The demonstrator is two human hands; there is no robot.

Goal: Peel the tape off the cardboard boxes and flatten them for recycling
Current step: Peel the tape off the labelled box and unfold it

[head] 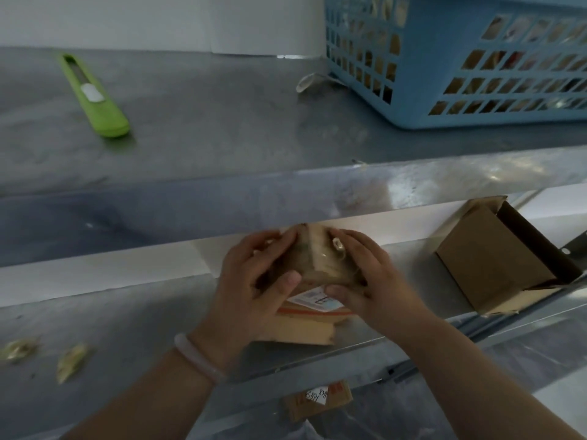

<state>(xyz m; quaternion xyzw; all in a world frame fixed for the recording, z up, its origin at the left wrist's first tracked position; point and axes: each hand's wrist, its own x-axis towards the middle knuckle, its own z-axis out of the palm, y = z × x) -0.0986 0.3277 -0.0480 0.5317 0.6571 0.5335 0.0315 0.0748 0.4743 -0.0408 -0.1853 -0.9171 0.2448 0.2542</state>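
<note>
A small taped cardboard box (313,262) is held over the lower metal shelf, with clear tape across its top and a white label on its near face. My left hand (254,281) grips its left side, thumb on the front. My right hand (365,277) grips its right side, fingers over the top edge by a loose curl of tape. Beneath it lies flattened cardboard (298,331) with an orange stripe. An open brown box (495,258) lies tipped on its side at the right.
A green box cutter (95,96) lies on the upper shelf at the left. A blue plastic basket (460,58) stands at the upper right. Crumpled tape scraps (70,360) lie on the lower shelf at the left. A labelled cardboard piece (317,400) lies below the shelf.
</note>
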